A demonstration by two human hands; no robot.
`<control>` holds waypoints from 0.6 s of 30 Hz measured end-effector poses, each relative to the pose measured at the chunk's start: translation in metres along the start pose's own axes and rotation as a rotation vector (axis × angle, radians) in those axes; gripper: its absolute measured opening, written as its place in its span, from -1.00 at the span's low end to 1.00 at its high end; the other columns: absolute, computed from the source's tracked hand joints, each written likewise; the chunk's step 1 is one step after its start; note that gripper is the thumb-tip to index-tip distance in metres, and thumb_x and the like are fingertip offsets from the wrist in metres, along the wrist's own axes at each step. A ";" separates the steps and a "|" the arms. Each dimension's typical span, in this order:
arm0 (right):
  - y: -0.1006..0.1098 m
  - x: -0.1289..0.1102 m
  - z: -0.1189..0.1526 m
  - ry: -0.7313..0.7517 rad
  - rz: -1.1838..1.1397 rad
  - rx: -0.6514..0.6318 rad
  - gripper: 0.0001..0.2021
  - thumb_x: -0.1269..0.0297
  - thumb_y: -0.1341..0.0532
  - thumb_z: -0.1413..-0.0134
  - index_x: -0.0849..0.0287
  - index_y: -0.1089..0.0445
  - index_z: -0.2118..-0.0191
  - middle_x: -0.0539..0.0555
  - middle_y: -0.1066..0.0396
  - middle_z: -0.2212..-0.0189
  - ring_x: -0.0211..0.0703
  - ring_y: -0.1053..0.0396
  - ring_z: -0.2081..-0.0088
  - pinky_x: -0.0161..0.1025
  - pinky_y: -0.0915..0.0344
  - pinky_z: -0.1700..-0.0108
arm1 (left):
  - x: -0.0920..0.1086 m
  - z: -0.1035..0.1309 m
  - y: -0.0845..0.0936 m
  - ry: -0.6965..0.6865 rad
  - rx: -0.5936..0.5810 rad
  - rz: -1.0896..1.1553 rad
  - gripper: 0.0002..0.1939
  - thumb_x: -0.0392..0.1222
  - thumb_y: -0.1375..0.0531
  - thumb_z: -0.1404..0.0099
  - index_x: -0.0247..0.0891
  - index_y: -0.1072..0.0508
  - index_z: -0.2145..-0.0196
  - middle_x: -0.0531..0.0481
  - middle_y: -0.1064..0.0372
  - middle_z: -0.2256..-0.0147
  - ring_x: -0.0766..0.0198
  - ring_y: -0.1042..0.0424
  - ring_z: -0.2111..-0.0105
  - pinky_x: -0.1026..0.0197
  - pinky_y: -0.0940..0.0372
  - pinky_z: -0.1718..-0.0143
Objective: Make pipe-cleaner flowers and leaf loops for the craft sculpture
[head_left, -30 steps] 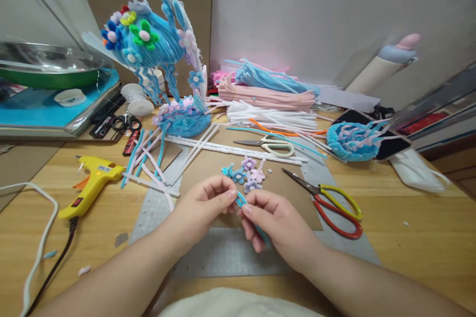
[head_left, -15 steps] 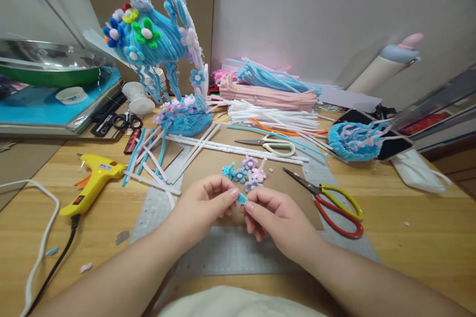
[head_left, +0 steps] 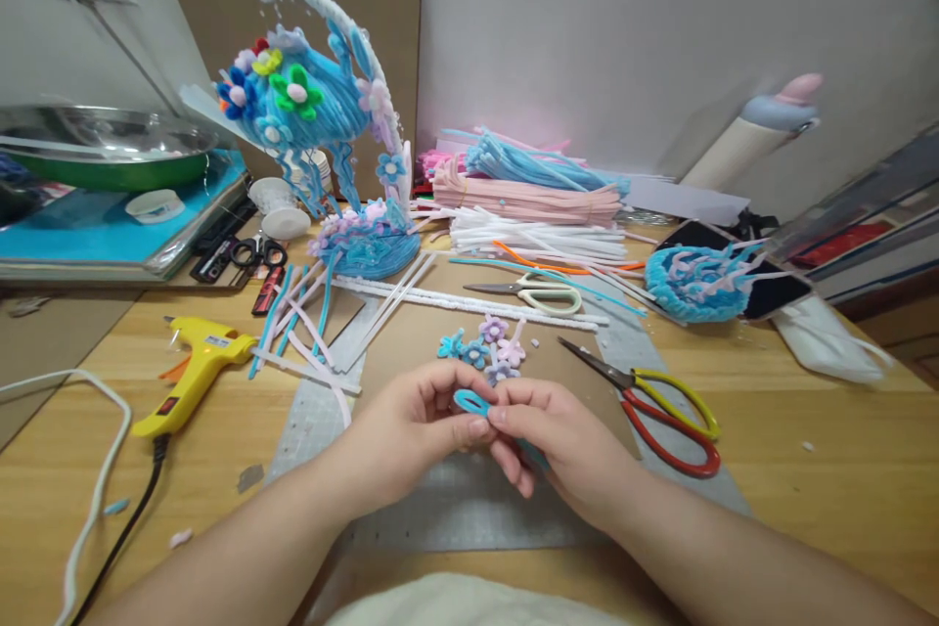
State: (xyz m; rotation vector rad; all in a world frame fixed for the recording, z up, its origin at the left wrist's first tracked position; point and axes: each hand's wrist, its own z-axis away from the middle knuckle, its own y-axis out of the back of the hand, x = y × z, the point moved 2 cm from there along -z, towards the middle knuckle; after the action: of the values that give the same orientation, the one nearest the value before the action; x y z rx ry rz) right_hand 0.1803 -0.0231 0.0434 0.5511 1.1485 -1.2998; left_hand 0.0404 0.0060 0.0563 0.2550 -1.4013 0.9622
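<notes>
A light blue pipe cleaner (head_left: 471,402), bent into a small loop at one end, is pinched between my two hands over the cardboard sheet. My left hand (head_left: 418,435) grips the loop side with thumb and fingers. Thumb and forefinger of my right hand (head_left: 558,430) close on it just right of the loop, and a blue length shows below that palm. Right behind my fingers lies a cluster of small pipe-cleaner flowers (head_left: 493,344) in blue, pink and lilac.
Red-and-yellow-handled scissors (head_left: 664,406) lie at right, white-handled scissors (head_left: 528,290) behind the flowers. A yellow glue gun (head_left: 201,367) rests at left beside cut pipe cleaners (head_left: 304,323). A tall blue flower sculpture (head_left: 315,108) and pipe-cleaner bundles (head_left: 535,191) stand behind; a blue fuzzy piece (head_left: 696,284) is far right.
The blue pipe cleaner, mostly hidden between my fingertips before, now shows an open loop. My fingers have shifted along it, and the view has tilted slightly upward.
</notes>
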 end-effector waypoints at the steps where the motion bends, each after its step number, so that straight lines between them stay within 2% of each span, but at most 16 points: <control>1: 0.000 0.000 0.000 -0.004 -0.040 -0.021 -0.76 0.19 -0.16 0.01 0.21 -0.21 0.56 -0.09 -0.27 0.75 -0.43 -0.12 0.75 -0.47 -0.04 0.69 | 0.001 0.000 0.000 -0.015 0.010 -0.017 -0.88 -0.24 -0.20 -0.19 -0.28 -0.35 0.29 -0.02 -0.49 0.49 0.23 -0.48 0.41 0.19 -0.27 0.29; 6: -0.002 -0.002 -0.001 -0.004 -0.087 -0.042 -0.77 0.17 -0.18 0.05 0.23 -0.27 0.53 -0.10 -0.24 0.78 -0.43 -0.09 0.77 -0.48 -0.06 0.72 | 0.004 0.002 0.005 -0.086 0.217 -0.247 -0.91 -0.28 -0.24 -0.13 -0.29 -0.45 0.35 0.06 -0.43 0.50 0.31 -0.40 0.45 0.27 -0.26 0.35; 11: 0.001 -0.007 0.001 0.055 0.050 0.087 -0.80 0.22 -0.15 0.07 0.21 -0.26 0.57 -0.13 -0.21 0.79 -0.44 -0.09 0.76 -0.49 -0.07 0.71 | 0.010 0.004 0.009 -0.125 0.344 -0.320 -0.90 -0.27 -0.23 -0.14 -0.24 -0.48 0.33 0.07 -0.44 0.49 0.33 -0.39 0.45 0.31 -0.26 0.36; 14: 0.001 -0.010 0.002 0.065 0.071 0.095 -0.81 0.22 -0.15 0.07 0.20 -0.25 0.57 -0.14 -0.20 0.79 -0.45 -0.09 0.76 -0.49 -0.07 0.71 | 0.014 0.003 0.010 -0.174 0.402 -0.326 -0.93 -0.30 -0.28 -0.08 -0.24 -0.50 0.41 0.06 -0.45 0.47 0.32 -0.40 0.44 0.31 -0.27 0.36; 18: 0.000 -0.012 0.002 0.037 0.036 0.087 -0.81 0.21 -0.16 0.12 0.20 -0.25 0.59 -0.13 -0.20 0.81 -0.43 -0.08 0.77 -0.48 -0.05 0.73 | 0.016 0.003 0.013 -0.251 0.421 -0.387 -0.93 -0.32 -0.30 -0.03 -0.23 -0.52 0.45 0.03 -0.45 0.45 0.28 -0.40 0.41 0.28 -0.28 0.33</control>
State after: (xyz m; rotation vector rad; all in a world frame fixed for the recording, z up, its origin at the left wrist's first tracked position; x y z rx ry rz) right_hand 0.1822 -0.0197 0.0546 0.6598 1.1108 -1.3179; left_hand 0.0272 0.0188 0.0659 0.9540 -1.2951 0.9103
